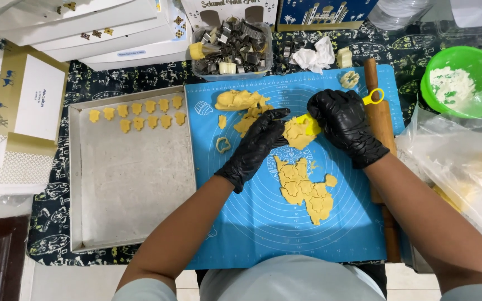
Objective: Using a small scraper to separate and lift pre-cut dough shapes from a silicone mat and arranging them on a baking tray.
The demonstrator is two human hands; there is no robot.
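Fingers of the left hand (258,146) and right hand (344,125) pinch a dough piece (295,134) between them; cut dough sheet (302,188) lies below.

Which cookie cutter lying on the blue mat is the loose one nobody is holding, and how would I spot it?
Find the blue baking mat in the middle of the table. Just left of the left hand in its black glove lies a small cookie cutter, an open metal outline. Unlike the yellow dough scraps beside it, the blue mat shows through its hollow middle.
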